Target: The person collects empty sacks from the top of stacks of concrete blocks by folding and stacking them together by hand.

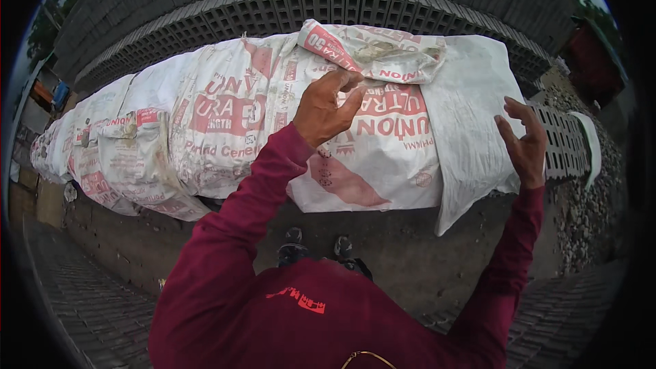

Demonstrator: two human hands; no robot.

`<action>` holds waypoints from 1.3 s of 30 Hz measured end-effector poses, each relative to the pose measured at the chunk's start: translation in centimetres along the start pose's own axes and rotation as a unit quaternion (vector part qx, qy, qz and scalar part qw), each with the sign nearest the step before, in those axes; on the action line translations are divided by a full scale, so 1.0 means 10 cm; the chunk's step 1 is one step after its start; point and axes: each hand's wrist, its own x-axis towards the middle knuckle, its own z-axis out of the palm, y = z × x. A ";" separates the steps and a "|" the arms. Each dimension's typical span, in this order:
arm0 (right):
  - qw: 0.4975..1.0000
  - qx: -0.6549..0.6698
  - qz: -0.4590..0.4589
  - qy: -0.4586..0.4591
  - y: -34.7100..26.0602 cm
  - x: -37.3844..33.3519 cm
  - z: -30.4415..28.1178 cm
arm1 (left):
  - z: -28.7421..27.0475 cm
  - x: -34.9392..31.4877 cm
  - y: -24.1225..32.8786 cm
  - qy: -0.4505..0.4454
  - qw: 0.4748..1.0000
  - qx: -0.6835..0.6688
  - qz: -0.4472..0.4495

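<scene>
Maroon shirt (321, 321), white sacks (403, 150) over hollow blocks (566, 142), gravel (584, 229) at right

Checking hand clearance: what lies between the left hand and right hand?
Head view: the printed sack nearer the left hand, then the plain white sheet toward the right hand.

diffuse daylight lit the scene dimly; shadows were soft. fisheye distortion bowed the block rows (294, 10); black vignetting enclosed the view.
</scene>
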 end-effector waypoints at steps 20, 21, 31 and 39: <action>0.987 -0.117 -0.010 0.112 0.26 1.80 1.63 | -1.65 -1.73 -0.36 0.081 0.934 -0.219 -0.271; 0.983 -0.103 0.026 0.148 0.13 1.86 1.34 | -1.58 -1.70 -0.34 0.054 0.931 -0.241 -0.269; 0.785 -0.408 0.223 0.408 0.69 0.18 -2.58 | 0.14 -1.74 0.36 -0.319 0.802 -0.450 -0.229; 0.663 -0.386 0.403 0.499 0.64 -2.69 -4.02 | 2.08 -1.64 0.78 -0.248 0.806 -0.444 -0.304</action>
